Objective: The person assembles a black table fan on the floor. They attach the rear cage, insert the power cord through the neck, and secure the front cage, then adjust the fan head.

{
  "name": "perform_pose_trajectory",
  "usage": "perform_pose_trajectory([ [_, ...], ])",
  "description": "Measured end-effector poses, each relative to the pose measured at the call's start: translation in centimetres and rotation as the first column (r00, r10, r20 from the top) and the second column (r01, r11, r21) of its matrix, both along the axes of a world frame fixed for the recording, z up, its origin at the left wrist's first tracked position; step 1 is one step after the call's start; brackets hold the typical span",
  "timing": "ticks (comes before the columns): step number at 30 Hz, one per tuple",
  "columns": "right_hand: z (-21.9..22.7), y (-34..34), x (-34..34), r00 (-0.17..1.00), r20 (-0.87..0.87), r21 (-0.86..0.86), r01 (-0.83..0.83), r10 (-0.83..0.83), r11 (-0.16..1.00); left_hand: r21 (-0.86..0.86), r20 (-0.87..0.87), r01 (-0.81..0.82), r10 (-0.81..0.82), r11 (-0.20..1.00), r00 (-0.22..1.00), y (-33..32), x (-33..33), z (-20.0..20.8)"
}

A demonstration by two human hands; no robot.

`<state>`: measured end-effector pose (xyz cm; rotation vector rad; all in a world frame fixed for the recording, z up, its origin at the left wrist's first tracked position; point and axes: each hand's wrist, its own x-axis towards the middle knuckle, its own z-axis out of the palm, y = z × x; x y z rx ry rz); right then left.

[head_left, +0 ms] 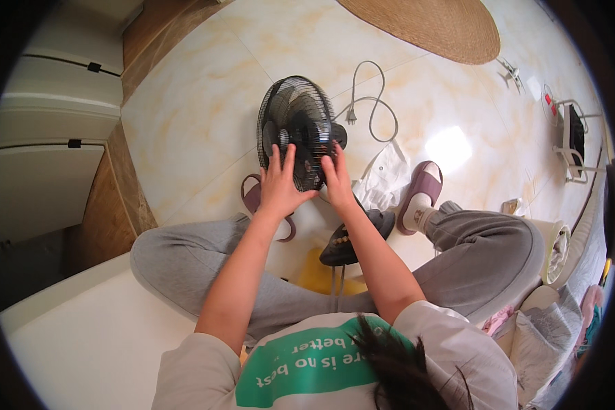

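A black electric fan (290, 113) with a wire grille stands on the floor between my feet, its grille facing left. My left hand (283, 181) lies against the front of the grille, fingers spread and stretched out. On the grille's right side, next to the motor housing (339, 134), my right hand (336, 174) holds the rim, its thumb and fingers bent round it. The fan's dark base (338, 247) shows partly beneath my right forearm. A beaded bracelet is on my right wrist.
A grey power cord (396, 126) with a plug (351, 115) loops on the tiled floor. A white plastic bag (384, 179) lies by my right slipper (421, 191). Something yellow (314, 270) sits below the base. A woven mat (437, 27) and a metal-framed stand (575, 140) are farther off.
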<state>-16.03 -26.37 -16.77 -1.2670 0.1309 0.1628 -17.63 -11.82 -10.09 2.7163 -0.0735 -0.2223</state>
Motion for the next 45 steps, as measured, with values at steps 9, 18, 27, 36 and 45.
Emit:
perform_pose_trajectory([
  [9,-0.3,-7.0,2.1,0.950,-0.292,0.415,0.230,-0.111,0.880,-0.364,0.203,-0.589,0.679,0.721,0.706,-0.1,2.0,-5.7],
  [18,-1.2,-10.1,2.6,0.925,-0.366,0.438,0.269,-0.103,0.858,-0.603,-0.733,-0.599,0.069,-0.527,0.677,-0.5,3.9,-11.4],
  [27,-0.6,-14.8,9.6,0.872,-0.414,0.114,0.335,-0.262,0.935,-0.752,-0.658,-0.614,0.226,-0.241,0.718,1.5,8.2,-9.5],
  [36,3.9,-18.3,10.5,0.912,-0.411,-0.241,-0.127,0.017,0.962,-0.901,-0.355,-0.422,0.391,0.099,0.849,-0.4,8.2,-5.6],
  [45,6.4,-17.5,7.0,0.983,-0.158,-0.038,-0.095,0.088,0.995,-0.953,-0.081,-0.209,0.482,0.220,0.873,0.8,5.8,0.6],
])
